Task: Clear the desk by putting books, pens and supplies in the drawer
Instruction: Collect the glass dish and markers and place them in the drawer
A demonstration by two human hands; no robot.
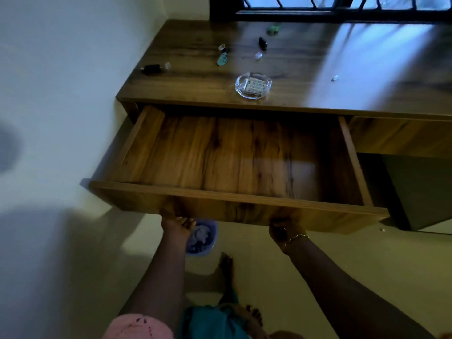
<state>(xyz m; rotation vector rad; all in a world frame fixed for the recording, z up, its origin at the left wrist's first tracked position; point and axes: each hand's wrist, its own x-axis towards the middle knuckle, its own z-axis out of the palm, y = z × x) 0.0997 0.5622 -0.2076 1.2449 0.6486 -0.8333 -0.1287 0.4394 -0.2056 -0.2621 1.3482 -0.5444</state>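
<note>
My arms (342, 285) are bare. A thin shiny bracelet (297, 237) goes round my wrist, just behind my right hand (283, 228). Pink cloth (137, 326) covers the top of my left arm (156, 277). My other clothes (210, 319) are blue-green. My feet (226, 264) are bare too.

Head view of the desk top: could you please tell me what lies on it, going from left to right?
Small black object → small clear piece → teal scrap → glass ashtray → small white piece. The other small bits overlap these sideways, so I left them out.
</note>
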